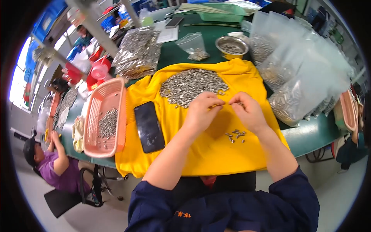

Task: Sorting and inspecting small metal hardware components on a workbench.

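Above a yellow cloth [177,162], my left hand [201,112] and my right hand [249,113] face each other with a small gap between them. Thumb and forefinger of each are pinched together. Whatever they hold is too small to make out, though a bit of metal seems to show at the right fingers. Just beyond my hands spreads a large heap of small silvery metal parts [189,85]. A few loose metal parts [236,135] lie on the cloth below my right hand. A dark phone [148,127] lies to the left of my left forearm.
Left of the cloth stands a pink basket [88,127] holding metal parts. Beyond are a stack of silvery bags [138,52], a small clear bag [195,47] and a metal bowl [232,46]. Several filled plastic bags [293,92] crowd the right. A person in purple [58,166] sits at left.
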### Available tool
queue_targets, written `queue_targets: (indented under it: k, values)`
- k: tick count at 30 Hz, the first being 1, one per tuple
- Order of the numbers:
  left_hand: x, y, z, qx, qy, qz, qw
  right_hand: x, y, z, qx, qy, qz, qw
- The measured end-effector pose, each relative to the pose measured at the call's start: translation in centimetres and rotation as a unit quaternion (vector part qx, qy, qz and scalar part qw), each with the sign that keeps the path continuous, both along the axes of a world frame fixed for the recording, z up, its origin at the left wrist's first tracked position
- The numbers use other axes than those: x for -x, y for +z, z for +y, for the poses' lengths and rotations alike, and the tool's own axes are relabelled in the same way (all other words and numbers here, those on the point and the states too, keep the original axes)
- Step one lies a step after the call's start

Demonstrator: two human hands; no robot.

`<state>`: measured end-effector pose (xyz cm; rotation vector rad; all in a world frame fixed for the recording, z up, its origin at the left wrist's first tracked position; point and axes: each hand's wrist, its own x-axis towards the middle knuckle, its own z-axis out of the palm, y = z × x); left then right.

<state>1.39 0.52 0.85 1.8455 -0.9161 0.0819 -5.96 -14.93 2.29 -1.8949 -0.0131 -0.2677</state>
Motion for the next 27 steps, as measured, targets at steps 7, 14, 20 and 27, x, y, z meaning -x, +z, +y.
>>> queue_targets:
  k: [7, 14, 20, 27]
  values:
    - [0.4, 0.1, -0.5, 0.109, -0.053, 0.356, 0.927, 0.2, 0.0, -0.3, -0.033, 0.002, 0.016, 0.999]
    - [0.7, 0.3, -0.4, 0.142, -0.089, 0.436, 0.885, 0.5, 0.6, 0.1, -0.129, 0.051, 0.035, 0.99]
    - [0.6, -0.1, -0.4, 0.145, -0.101, 0.42, 0.89, 0.3, -0.3, 0.0, -0.07, 0.053, -0.019, 0.996]
    - [0.4, -0.7, -0.3, 0.121, -0.095, 0.381, 0.912, 0.5, 0.3, 0.2, 0.132, 0.01, -0.059, 0.989]
